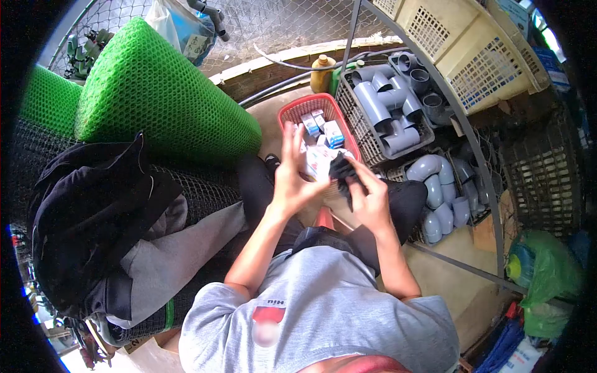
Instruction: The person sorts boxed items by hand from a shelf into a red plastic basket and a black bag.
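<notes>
My left hand (291, 177) is raised over the near left part of a red basket (287, 110), its fingers spread and its thumb pointing at a black object. My right hand (371, 198) has its fingers bent around that small black object (340, 169), whose exact kind I cannot make out. White packaging with red print (316, 163) lies behind the black object, at the near end of the basket. Several small white and blue boxes (334, 133) are inside the basket, partly hidden by my left hand.
A crate of grey pipe fittings (388, 102) and another of grey elbows (438, 180) stand to the right. Rolls of green mesh (168, 93) and a dark jacket (87, 205) are at left. A yellow bottle (321, 76) stands behind the basket; a cream crate (479, 62) is upper right.
</notes>
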The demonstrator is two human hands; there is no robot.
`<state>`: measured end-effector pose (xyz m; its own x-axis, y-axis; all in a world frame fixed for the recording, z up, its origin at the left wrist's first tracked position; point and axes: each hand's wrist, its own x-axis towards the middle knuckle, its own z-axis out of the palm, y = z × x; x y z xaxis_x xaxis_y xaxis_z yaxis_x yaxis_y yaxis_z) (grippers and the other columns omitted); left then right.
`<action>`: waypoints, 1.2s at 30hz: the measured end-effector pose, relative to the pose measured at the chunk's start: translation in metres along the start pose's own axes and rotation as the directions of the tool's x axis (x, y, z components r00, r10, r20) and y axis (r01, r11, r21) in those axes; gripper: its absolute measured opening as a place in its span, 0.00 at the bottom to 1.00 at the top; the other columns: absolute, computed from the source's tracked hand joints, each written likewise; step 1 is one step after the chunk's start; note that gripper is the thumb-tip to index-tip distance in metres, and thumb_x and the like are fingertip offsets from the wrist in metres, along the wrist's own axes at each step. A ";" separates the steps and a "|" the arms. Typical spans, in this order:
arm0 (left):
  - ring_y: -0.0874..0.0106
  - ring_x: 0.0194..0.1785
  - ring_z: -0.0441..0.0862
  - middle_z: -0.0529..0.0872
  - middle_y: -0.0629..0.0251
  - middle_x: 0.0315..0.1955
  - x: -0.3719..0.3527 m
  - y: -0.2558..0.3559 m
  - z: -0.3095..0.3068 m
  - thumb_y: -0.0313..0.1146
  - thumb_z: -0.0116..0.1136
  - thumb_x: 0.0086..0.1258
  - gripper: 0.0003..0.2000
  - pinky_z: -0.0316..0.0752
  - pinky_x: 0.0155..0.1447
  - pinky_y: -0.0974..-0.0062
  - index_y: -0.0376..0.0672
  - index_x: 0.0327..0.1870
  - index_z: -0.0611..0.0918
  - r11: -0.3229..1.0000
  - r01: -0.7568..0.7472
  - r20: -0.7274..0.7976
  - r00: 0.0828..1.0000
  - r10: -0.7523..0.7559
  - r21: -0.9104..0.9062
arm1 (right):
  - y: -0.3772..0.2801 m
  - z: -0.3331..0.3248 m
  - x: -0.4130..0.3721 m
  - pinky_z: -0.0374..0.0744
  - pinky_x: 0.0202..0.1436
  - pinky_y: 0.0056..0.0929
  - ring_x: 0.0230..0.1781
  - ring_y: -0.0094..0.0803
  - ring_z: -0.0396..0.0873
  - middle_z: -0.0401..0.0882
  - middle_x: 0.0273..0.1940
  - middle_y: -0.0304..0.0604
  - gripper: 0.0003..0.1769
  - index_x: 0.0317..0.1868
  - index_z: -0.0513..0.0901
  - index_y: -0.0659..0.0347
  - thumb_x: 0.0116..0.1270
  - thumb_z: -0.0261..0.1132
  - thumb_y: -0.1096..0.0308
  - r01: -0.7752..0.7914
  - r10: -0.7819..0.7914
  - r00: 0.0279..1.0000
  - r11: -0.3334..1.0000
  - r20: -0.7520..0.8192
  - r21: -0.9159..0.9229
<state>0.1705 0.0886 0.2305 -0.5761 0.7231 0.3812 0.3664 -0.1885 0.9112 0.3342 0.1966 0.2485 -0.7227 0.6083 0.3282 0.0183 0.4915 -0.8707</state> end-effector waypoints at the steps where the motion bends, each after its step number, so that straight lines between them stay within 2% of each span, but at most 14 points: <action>1: 0.60 0.73 0.77 0.67 0.42 0.77 0.001 0.001 0.002 0.23 0.76 0.58 0.59 0.73 0.75 0.62 0.44 0.86 0.44 0.977 0.054 -0.116 0.990 -0.079 -0.206 | 0.006 0.000 -0.003 0.81 0.62 0.34 0.59 0.36 0.85 0.87 0.59 0.54 0.17 0.62 0.82 0.71 0.80 0.59 0.70 -0.141 0.149 0.988 0.979 -0.046 0.144; 3: 0.59 0.72 0.77 0.68 0.43 0.77 0.007 0.001 -0.001 0.23 0.73 0.64 0.53 0.75 0.74 0.61 0.46 0.85 0.47 0.813 0.123 -0.168 0.950 -0.262 -0.569 | 0.023 0.013 -0.014 0.80 0.55 0.29 0.51 0.25 0.82 0.88 0.52 0.47 0.16 0.58 0.84 0.70 0.83 0.59 0.66 -0.309 0.337 0.940 0.908 -0.057 0.283; 7: 0.60 0.74 0.73 0.73 0.49 0.72 -0.013 0.003 0.007 0.29 0.66 0.72 0.33 0.68 0.77 0.62 0.38 0.77 0.66 0.992 0.039 -0.079 0.996 -0.049 -0.124 | 0.040 0.087 -0.034 0.79 0.48 0.27 0.45 0.24 0.79 0.85 0.49 0.40 0.20 0.65 0.77 0.68 0.85 0.57 0.61 -0.154 0.262 0.953 0.852 -0.152 0.500; 9: 0.61 0.74 0.72 0.75 0.51 0.70 -0.015 0.002 0.012 0.31 0.64 0.74 0.26 0.65 0.77 0.61 0.35 0.71 0.73 0.978 -0.026 -0.178 0.984 -0.012 -0.206 | 0.023 0.103 -0.037 0.76 0.41 0.29 0.39 0.23 0.78 0.85 0.40 0.36 0.16 0.53 0.83 0.65 0.83 0.59 0.59 -0.249 0.500 0.857 0.614 -0.124 0.749; 11: 0.61 0.72 0.73 0.76 0.51 0.69 -0.018 -0.012 -0.004 0.30 0.63 0.74 0.25 0.66 0.77 0.62 0.35 0.70 0.73 0.989 -0.019 -0.261 0.965 -0.020 -0.145 | 0.035 0.093 -0.054 0.73 0.37 0.33 0.34 0.22 0.77 0.83 0.31 0.37 0.18 0.40 0.84 0.64 0.81 0.62 0.56 -0.595 0.616 0.784 0.709 0.077 0.379; 13: 0.60 0.69 0.77 0.77 0.49 0.67 -0.023 -0.019 -0.008 0.32 0.63 0.76 0.24 0.69 0.75 0.61 0.35 0.69 0.71 0.978 0.017 -0.414 0.904 -0.104 -0.208 | 0.048 0.101 -0.061 0.71 0.35 0.33 0.30 0.23 0.76 0.80 0.24 0.40 0.23 0.31 0.81 0.64 0.79 0.64 0.54 -0.548 0.560 0.827 0.782 0.049 0.298; 18: 0.49 0.65 0.80 0.68 0.39 0.70 -0.047 0.000 0.010 0.51 0.72 0.69 0.42 0.81 0.66 0.51 0.49 0.75 0.58 0.925 -0.369 -0.389 0.842 0.374 0.093 | 0.077 0.116 -0.063 0.75 0.69 0.34 0.60 0.40 0.82 0.85 0.58 0.47 0.34 0.72 0.74 0.62 0.69 0.72 0.57 -0.616 0.602 0.715 0.304 0.354 0.727; 23: 0.46 0.62 0.83 0.75 0.37 0.64 -0.042 -0.015 -0.004 0.30 0.86 0.49 0.47 0.81 0.65 0.52 0.54 0.71 0.69 0.833 -0.551 -0.064 0.831 0.553 0.043 | 0.056 0.106 -0.053 0.79 0.62 0.36 0.59 0.34 0.83 0.85 0.58 0.42 0.26 0.68 0.77 0.61 0.75 0.67 0.58 -0.562 0.580 0.667 -0.021 0.468 0.827; 24: 0.44 0.61 0.83 0.70 0.35 0.67 -0.037 -0.013 -0.014 0.28 0.80 0.58 0.49 0.84 0.60 0.50 0.56 0.76 0.57 0.854 -0.499 0.076 0.867 0.493 0.151 | 0.034 0.092 -0.041 0.81 0.58 0.34 0.54 0.31 0.85 0.88 0.53 0.39 0.20 0.63 0.82 0.57 0.79 0.64 0.56 -0.524 0.655 0.549 -0.214 0.519 0.824; 27: 0.51 0.60 0.84 0.68 0.34 0.70 -0.027 -0.043 -0.006 0.23 0.71 0.64 0.43 0.85 0.58 0.54 0.51 0.77 0.57 0.901 -0.418 -0.110 0.896 0.430 0.118 | 0.018 0.067 -0.033 0.83 0.54 0.33 0.49 0.27 0.86 0.89 0.49 0.35 0.14 0.58 0.85 0.52 0.82 0.60 0.57 -0.562 0.684 0.583 -0.050 0.439 0.825; 32: 0.65 0.59 0.82 0.76 0.49 0.63 -0.018 -0.134 0.006 0.35 0.63 0.73 0.32 0.76 0.66 0.61 0.36 0.74 0.64 0.877 0.447 -0.440 0.762 -0.475 -0.174 | 0.085 0.058 -0.063 0.83 0.57 0.31 0.52 0.28 0.86 0.87 0.53 0.40 0.15 0.59 0.83 0.61 0.82 0.61 0.60 -0.561 0.660 0.662 0.124 0.354 0.818; 33: 0.66 0.56 0.83 0.81 0.52 0.56 -0.030 -0.178 0.007 0.36 0.64 0.72 0.29 0.80 0.61 0.58 0.36 0.71 0.69 0.751 0.622 -0.412 0.638 -0.650 -0.222 | 0.092 0.055 -0.065 0.83 0.57 0.31 0.52 0.28 0.86 0.87 0.53 0.40 0.15 0.59 0.83 0.61 0.82 0.61 0.60 -0.571 0.653 0.665 0.133 0.362 0.810; 35: 0.64 0.45 0.87 0.87 0.56 0.45 -0.057 -0.246 0.001 0.39 0.67 0.67 0.26 0.84 0.50 0.58 0.37 0.63 0.77 0.203 0.818 0.271 0.396 -0.877 -0.538 | 0.113 0.052 -0.072 0.83 0.57 0.31 0.53 0.29 0.86 0.87 0.54 0.42 0.16 0.60 0.82 0.62 0.82 0.61 0.60 -0.585 0.707 0.624 0.139 0.334 0.799; 36: 0.63 0.40 0.88 0.88 0.57 0.41 -0.070 -0.275 0.010 0.38 0.67 0.65 0.23 0.84 0.46 0.58 0.37 0.59 0.80 0.190 0.851 0.288 0.364 -0.886 -0.490 | 0.115 0.046 -0.071 0.84 0.56 0.32 0.52 0.30 0.86 0.87 0.53 0.42 0.16 0.60 0.81 0.63 0.83 0.61 0.60 -0.595 0.716 0.602 0.108 0.352 0.797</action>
<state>0.1174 0.0966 -0.0478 -0.3240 0.6216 -0.7132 -0.7784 0.2533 0.5744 0.3560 0.1814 0.1085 -0.6656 0.4988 -0.5551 -0.1189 -0.8051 -0.5810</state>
